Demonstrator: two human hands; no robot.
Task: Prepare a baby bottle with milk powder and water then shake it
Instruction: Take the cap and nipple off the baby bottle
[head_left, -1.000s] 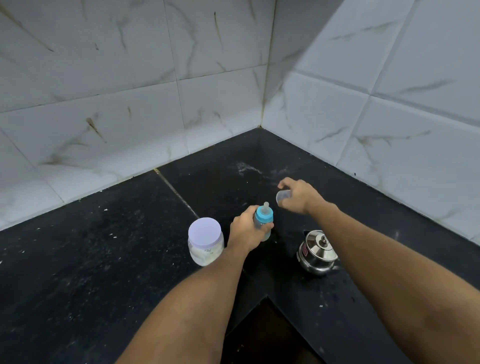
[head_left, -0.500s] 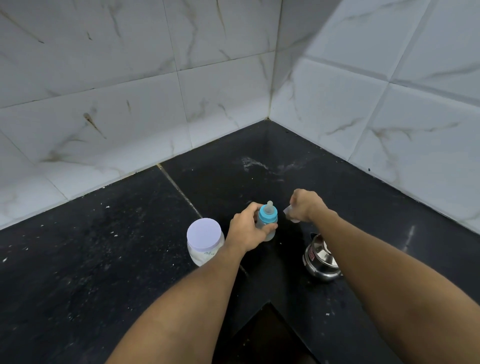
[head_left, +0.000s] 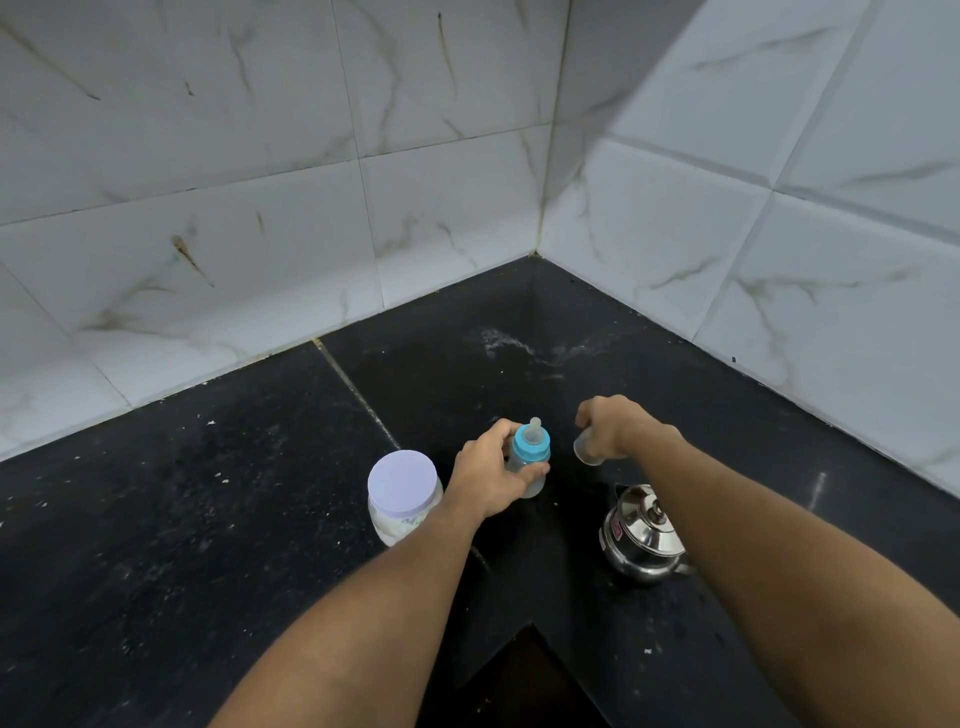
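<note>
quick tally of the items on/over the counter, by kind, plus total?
Baby bottle (blue collar, in left hand): 1
Clear bottle cap (in right hand): 1
Powder jar, white lid: 1
Steel kettle: 1
Total: 4

A home kitchen corner: black stone counter (head_left: 156, 519), marbled wall tiles (head_left: 260, 156) (some stained), steel kettle (head_left: 641, 535).

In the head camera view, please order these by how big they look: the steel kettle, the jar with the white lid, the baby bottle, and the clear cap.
1. Steel kettle and jar with the white lid: they look alike in size, so I will not rank them.
2. Baby bottle, partly hidden by the left hand.
3. Clear cap, smallest, mostly covered by the right hand.
</note>
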